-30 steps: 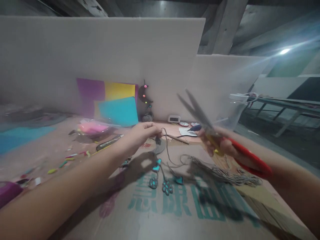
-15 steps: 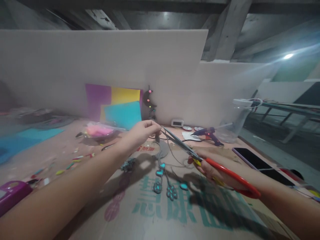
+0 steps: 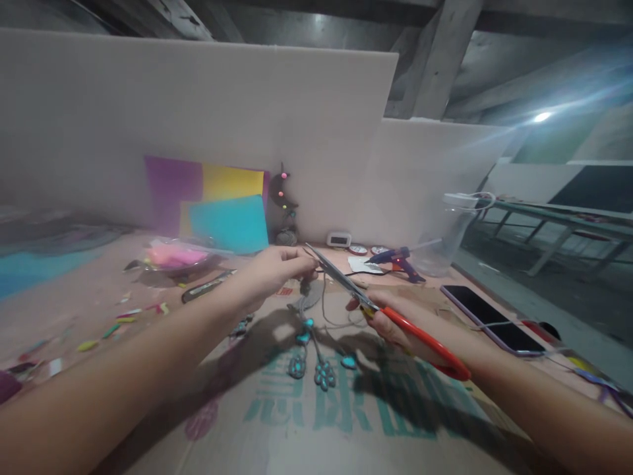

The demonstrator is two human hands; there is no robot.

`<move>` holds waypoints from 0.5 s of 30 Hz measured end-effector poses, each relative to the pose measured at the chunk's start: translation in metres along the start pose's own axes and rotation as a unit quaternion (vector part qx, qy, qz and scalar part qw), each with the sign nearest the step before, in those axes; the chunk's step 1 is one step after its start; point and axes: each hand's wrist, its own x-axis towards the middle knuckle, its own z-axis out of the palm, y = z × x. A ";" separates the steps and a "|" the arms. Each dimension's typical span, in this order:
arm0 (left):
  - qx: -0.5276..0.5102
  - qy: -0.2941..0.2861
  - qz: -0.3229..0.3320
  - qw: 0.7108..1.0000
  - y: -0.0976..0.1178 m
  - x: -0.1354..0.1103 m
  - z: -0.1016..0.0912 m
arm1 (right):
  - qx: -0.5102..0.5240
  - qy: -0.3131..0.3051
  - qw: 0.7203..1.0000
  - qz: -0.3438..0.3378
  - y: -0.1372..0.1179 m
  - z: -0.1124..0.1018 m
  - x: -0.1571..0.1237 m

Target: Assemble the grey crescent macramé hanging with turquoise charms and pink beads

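The left hand (image 3: 283, 267) pinches a thin grey cord (image 3: 324, 305) taut against the blades of red-handled metal scissors (image 3: 346, 285), gripped by the right hand (image 3: 390, 323).

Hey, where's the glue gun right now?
In the head view the glue gun lies toward the back right of the table, just left of the clear plastic cup and beyond the right hand holding the scissors.

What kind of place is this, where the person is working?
Most likely a craft table in a plain workshop or shed. Coloured paper sheets lean on a white board, a glue gun lies at the back, and the right hand holds red-handled scissors by a grey cord pinched in the left hand.
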 end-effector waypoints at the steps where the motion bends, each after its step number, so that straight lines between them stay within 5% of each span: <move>1: 0.003 0.000 0.001 1.000 0.000 0.000 0.000 | -0.007 -0.003 1.000 0.009 -0.003 -0.001 -0.001; 15: 0.019 0.005 -0.004 1.000 0.004 -0.002 0.001 | -0.051 -0.017 0.998 -0.012 -0.004 -0.008 0.002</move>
